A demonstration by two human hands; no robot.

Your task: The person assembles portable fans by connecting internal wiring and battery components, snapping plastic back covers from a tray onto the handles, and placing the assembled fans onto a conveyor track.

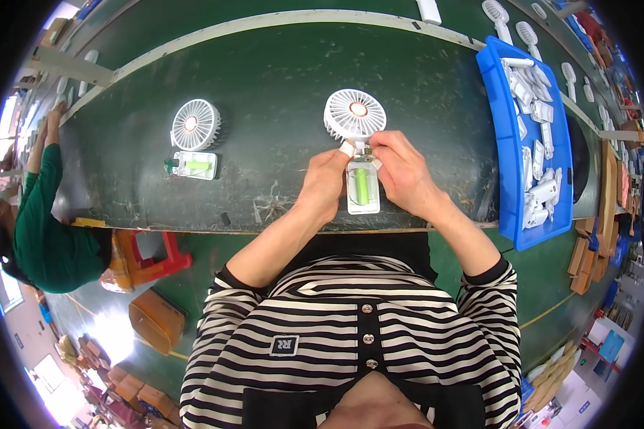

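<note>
In front of me a white handheld fan [355,114] lies on the dark green workbench, its round grille toward the far side. Its opened handle [363,187] points at me and shows a green cylindrical battery [363,182]. My left hand [323,182] is closed in a pinch at the left of the fan's neck, with a small white piece [347,149] at its fingertips. On the other side of the neck, my right hand [406,175] pinches the fan; its fingertips partly hide the small parts there. A second, similar fan [195,124] with an opened handle lies to the left.
A blue bin [506,193] of white plastic parts stands on the right. Beyond the bench's pale rail [286,19] lie more white fans [528,36]. A co-worker in a green sleeve [46,186] reaches over the bench at far left, near a red stool [168,261].
</note>
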